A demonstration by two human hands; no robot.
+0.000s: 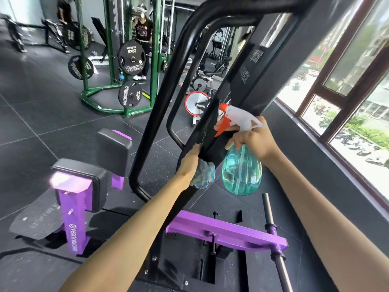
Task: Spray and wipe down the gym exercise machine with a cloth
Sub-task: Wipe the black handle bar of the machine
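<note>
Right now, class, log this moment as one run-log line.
left hand: holds cloth against machine panel | right hand: grips spray bottle, nozzle toward panel

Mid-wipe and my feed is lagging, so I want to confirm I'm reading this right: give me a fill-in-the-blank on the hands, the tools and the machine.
1. The right hand grips a teal ____ by its neck.
2. The left hand presses a blue-and-yellow ____ to the black upright.
3. The bottle's trigger is coloured ____.
4. The low frame beneath both arms is painted ____.

Missing words: spray bottle; cloth; orange; purple.
</note>
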